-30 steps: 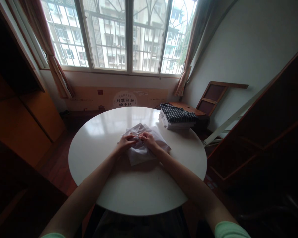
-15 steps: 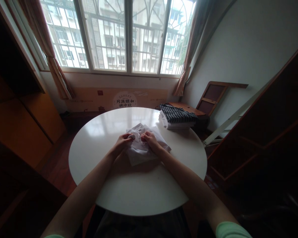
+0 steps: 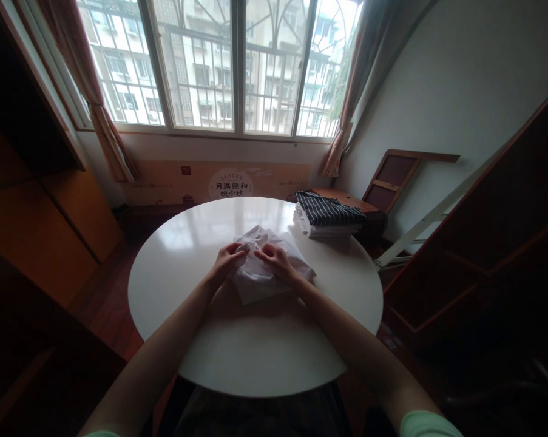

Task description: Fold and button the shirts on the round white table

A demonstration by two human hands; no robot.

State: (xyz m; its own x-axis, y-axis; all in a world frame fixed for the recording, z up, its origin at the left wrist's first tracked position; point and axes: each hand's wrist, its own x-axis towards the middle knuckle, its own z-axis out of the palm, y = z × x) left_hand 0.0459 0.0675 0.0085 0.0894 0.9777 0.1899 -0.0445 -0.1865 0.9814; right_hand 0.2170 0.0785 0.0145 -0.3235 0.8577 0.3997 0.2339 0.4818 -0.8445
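Pinching the white cloth [image 3: 268,267] with our left hand [image 3: 228,262] and right hand [image 3: 276,262], we hold it mid-table [image 3: 173,285], its long axis running near-left to far-right.

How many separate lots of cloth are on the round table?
2. A crumpled white cloth at mid-table under both hands, and a folded stack topped by a striped piece at the far right edge. The stack's layers cannot be counted.
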